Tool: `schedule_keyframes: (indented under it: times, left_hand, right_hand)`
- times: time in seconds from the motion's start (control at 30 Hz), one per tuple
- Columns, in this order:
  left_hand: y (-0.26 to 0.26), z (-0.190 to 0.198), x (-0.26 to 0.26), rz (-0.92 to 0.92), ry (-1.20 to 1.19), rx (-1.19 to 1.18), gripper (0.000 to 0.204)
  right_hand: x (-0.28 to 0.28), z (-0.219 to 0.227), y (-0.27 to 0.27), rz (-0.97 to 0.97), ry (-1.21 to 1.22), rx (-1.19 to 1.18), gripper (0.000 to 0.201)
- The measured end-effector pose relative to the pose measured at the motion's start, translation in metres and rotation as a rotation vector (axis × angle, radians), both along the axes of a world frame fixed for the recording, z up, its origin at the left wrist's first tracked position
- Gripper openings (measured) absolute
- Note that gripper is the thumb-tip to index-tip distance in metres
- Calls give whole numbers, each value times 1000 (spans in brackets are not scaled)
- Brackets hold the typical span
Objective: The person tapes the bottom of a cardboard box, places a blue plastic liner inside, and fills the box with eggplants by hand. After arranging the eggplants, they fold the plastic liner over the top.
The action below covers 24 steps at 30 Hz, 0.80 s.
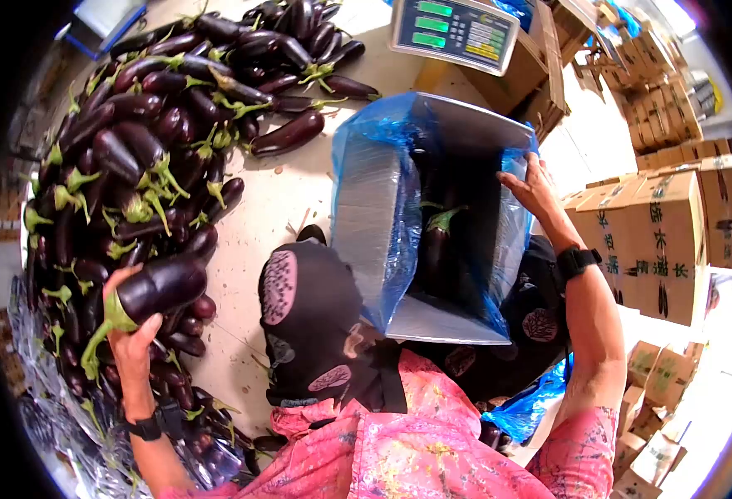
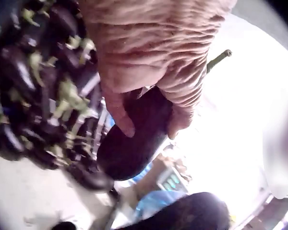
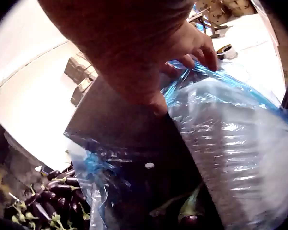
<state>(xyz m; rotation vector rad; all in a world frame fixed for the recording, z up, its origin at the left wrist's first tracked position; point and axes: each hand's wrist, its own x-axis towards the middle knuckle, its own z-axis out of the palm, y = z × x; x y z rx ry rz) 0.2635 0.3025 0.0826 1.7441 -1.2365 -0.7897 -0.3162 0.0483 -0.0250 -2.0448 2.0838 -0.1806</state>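
My left hand (image 1: 135,337) holds a large dark eggplant (image 1: 163,289) near its green stem, above the left side of the eggplant pile (image 1: 137,154). In the left wrist view the thumb and fingers of the hand (image 2: 151,62) grip the eggplant (image 2: 134,139) from both sides. An open box lined with blue plastic (image 1: 374,195) stands in front of the body, with eggplants (image 1: 438,241) lying inside. My right hand (image 1: 535,190) grips the box's right edge; in the right wrist view the hand (image 3: 182,52) has its thumb inside and fingers over the plastic liner (image 3: 221,129).
A scale display (image 1: 454,35) with green digits stands beyond the box. Stacked cartons (image 1: 644,241) are at the right, with smaller brown boxes (image 1: 665,374) below them. Blue plastic (image 1: 532,403) lies by the right leg.
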Motion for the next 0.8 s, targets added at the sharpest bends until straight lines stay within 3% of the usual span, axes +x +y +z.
schedule_keyframes:
  times: [0.07,0.13,0.17,0.23,0.37,0.5,0.67,0.77,0.8]
  left_hand:
    - [-62,26,-47,-226,79,-139,78]
    - [-120,44,-93,-564,-136,-267,80]
    - [-146,44,-120,-702,-285,-365,79]
    - [-188,44,-173,-985,-178,-399,69]
    - [-233,19,-256,-1338,-369,-437,57]
    - [-243,-7,-300,-1429,-557,-452,46]
    - [-260,-98,-353,-1462,-770,-840,40]
    - [-237,-163,-364,-1248,-561,-414,61]
    - [-236,-165,-365,-1250,-466,-402,69]
  right_hand:
    - [-4,-2,-4,-78,-110,130,83]
    - [-8,-10,-4,-95,-193,188,88]
    - [-7,-10,-1,-94,-209,180,86]
    - [-10,-18,1,-85,-201,124,80]
    - [-12,-21,2,-78,-224,118,77]
    - [-4,-14,6,-85,-295,149,79]
    - [-8,-26,10,-88,-325,78,71]
    - [-13,-27,7,-82,-339,74,67]
    - [-12,-26,7,-81,-335,85,65]
